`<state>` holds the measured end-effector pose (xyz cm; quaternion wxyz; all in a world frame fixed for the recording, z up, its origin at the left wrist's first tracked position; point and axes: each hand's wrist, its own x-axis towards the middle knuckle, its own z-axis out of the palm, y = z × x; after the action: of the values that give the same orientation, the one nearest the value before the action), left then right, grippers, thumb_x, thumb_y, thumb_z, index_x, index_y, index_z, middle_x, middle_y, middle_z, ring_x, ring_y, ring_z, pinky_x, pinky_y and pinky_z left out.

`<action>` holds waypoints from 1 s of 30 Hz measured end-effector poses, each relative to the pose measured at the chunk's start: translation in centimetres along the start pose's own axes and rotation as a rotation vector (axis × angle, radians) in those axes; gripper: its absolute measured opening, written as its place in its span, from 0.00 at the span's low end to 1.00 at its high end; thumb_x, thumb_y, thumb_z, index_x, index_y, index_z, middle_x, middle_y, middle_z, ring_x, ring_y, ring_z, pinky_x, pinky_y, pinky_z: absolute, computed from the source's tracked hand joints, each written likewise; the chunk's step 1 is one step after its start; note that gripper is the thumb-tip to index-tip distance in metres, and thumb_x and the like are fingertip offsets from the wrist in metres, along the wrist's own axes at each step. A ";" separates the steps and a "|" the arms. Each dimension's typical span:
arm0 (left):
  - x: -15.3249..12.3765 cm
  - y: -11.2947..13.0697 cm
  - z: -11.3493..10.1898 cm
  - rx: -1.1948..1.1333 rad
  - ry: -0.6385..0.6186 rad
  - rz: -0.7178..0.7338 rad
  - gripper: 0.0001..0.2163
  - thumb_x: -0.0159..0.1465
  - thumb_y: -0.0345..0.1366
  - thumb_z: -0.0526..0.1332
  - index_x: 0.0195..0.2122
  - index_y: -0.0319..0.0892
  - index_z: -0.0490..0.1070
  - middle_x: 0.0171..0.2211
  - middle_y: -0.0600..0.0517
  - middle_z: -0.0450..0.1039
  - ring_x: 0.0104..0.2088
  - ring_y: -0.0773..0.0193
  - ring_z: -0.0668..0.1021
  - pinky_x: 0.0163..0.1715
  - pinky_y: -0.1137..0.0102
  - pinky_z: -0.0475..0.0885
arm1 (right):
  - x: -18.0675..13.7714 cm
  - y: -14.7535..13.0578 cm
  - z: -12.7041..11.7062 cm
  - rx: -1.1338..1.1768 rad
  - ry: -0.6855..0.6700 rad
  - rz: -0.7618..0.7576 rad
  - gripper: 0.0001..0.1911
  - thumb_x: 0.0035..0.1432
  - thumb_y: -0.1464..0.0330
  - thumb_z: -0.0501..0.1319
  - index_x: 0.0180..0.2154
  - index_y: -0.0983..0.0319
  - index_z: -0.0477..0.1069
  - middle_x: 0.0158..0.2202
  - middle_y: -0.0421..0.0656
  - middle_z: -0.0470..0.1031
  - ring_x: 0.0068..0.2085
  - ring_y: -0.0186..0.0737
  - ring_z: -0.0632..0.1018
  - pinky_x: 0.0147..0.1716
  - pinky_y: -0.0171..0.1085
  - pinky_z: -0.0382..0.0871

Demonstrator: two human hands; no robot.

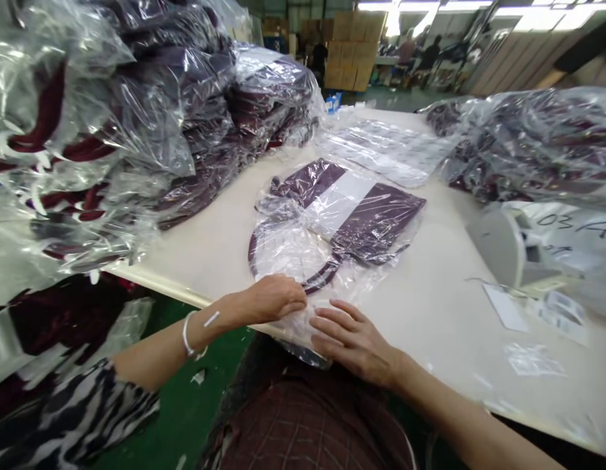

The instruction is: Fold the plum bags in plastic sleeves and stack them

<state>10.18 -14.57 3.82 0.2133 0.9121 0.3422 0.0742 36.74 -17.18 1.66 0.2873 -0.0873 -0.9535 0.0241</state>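
On the table in front of me lies a dark maroon bag [381,219] with a pale band across it, inside a clear plastic bag [288,251]. Its curved maroon strap [325,277] loops toward me under the film. My left hand [278,297] is closed at the near end of the plastic bag, just below the strap, fingers curled on the film. To its right, my right hand [354,339] rests with fingers stretched out and apart over the plastic's near edge. A loose flap of plastic hangs over the table edge between the hands.
Plastic-wrapped maroon goods [185,117] are piled high at left, with another heap [533,140] at right. Flat plastic bags [386,147] lie behind the maroon bag. A white reel [503,241], a white card [505,307] and a label roll [560,310] occupy the table's right side.
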 end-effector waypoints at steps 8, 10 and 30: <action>-1.0 -0.9 -3.8 -0.536 -0.061 -0.211 0.21 0.72 0.49 0.51 0.36 0.44 0.80 0.32 0.52 0.79 0.34 0.61 0.78 0.38 0.71 0.70 | 6.4 1.6 -1.7 0.391 0.298 0.443 0.05 0.66 0.67 0.64 0.37 0.57 0.78 0.32 0.41 0.80 0.32 0.36 0.79 0.33 0.35 0.75; -1.8 0.4 -4.3 -0.607 0.030 -0.166 0.20 0.71 0.52 0.53 0.44 0.44 0.79 0.39 0.49 0.80 0.38 0.58 0.79 0.42 0.68 0.71 | 7.1 2.0 -2.0 0.401 0.303 0.599 0.05 0.63 0.64 0.67 0.34 0.58 0.77 0.29 0.40 0.78 0.29 0.36 0.76 0.29 0.34 0.71; -4.2 8.2 3.9 -0.047 0.909 -0.231 0.26 0.62 0.53 0.68 0.56 0.44 0.68 0.48 0.42 0.78 0.49 0.51 0.79 0.50 0.56 0.74 | 0.9 3.3 -4.3 0.125 0.022 0.541 0.02 0.62 0.70 0.65 0.36 0.58 0.76 0.33 0.42 0.78 0.39 0.44 0.78 0.47 0.46 0.69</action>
<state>12.96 -24.24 3.95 0.0695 0.7379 0.4986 0.4495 38.91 -13.83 5.42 0.2856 -0.3211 -0.8891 0.1578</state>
